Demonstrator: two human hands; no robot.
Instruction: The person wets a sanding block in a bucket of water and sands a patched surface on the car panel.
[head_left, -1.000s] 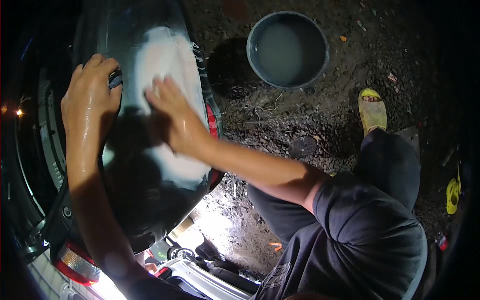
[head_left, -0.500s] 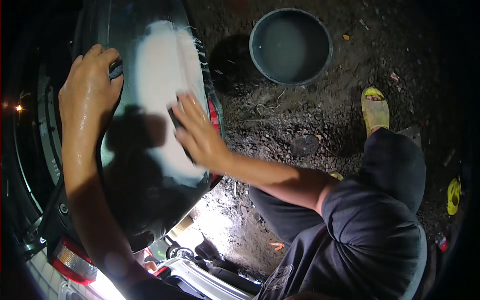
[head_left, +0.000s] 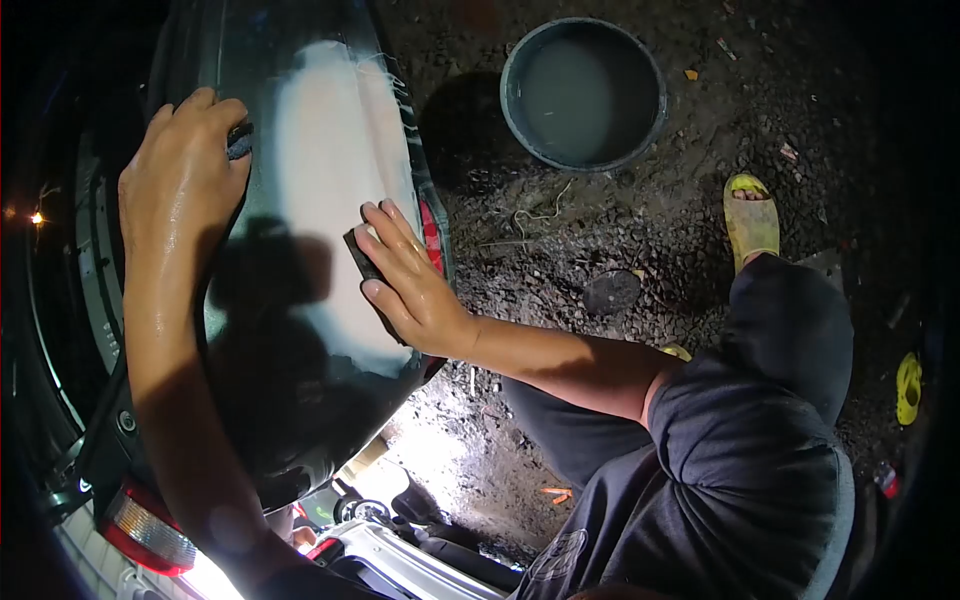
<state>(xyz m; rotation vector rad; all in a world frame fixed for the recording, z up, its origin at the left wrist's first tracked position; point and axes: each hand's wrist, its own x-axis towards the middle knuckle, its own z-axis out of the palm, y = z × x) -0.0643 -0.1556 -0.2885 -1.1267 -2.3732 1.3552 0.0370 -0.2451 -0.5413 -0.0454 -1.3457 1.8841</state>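
the right hand (head_left: 425, 300) lay open on a dark block (head_left: 362, 262) near the frame's centre, fingers spread, likely to share pressure over the pale patch (head_left: 330, 150). at upper left, the left hand (head_left: 185, 190) was curled around a dark wad (head_left: 240, 142), perhaps bracing on the panel (head_left: 240, 60).

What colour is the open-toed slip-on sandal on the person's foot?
Yellow: the open-toed slip-on sandal looks duller across its strap. Best seen in the head view.
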